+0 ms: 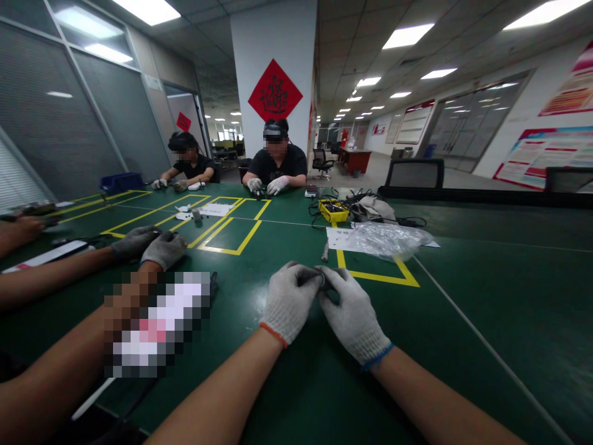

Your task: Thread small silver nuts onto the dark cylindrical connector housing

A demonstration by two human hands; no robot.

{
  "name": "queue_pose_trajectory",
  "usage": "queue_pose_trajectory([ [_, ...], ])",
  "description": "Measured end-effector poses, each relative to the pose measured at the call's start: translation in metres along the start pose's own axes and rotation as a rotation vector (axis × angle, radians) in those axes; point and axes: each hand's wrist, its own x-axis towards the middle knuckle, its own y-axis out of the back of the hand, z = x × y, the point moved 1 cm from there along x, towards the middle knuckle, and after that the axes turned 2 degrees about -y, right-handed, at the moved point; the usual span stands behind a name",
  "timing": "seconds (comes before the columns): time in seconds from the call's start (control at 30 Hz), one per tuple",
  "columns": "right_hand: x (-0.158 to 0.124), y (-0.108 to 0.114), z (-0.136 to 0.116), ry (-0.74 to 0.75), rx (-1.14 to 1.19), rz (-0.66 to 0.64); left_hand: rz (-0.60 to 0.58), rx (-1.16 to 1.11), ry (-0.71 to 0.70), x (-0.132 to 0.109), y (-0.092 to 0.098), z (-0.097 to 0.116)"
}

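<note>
My left hand [291, 301], in a white knit glove with an orange cuff, is closed in a pinch. It meets my right hand [351, 312], gloved the same way with a blue cuff, over the green table. Between the fingertips of both hands is a small dark round part [323, 280] with a light ring-like edge; the fingers cover most of it. Just beyond my hands lies a short metal piece [325, 251], beside a yellow tape outline [380, 277] on the tabletop.
Past the tape lie a clear plastic bag [391, 240], a white paper sheet [338, 240] and a yellow bin [333, 211] among black cables. A co-worker's gloved hands [162, 247] work at my left, near a blurred white object [162, 324]. Two people sit across the table.
</note>
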Motion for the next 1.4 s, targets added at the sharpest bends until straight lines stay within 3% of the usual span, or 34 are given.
queue_pose_trajectory([
  [0.13, 0.000, 0.000, -0.001, 0.010, 0.052, 0.014, -0.014, -0.002, -0.043, 0.001, 0.004, -0.001],
  [0.4, 0.001, 0.001, -0.002, 0.027, 0.144, -0.039, -0.195, 0.137, -0.209, 0.003, 0.019, -0.002],
  [0.73, 0.003, 0.002, -0.003, -0.058, 0.164, -0.050, -0.270, 0.172, -0.206, 0.001, 0.017, 0.002],
  [1.4, 0.004, 0.002, -0.004, -0.034, 0.167, 0.006, -0.221, 0.110, -0.140, -0.003, 0.013, 0.005],
])
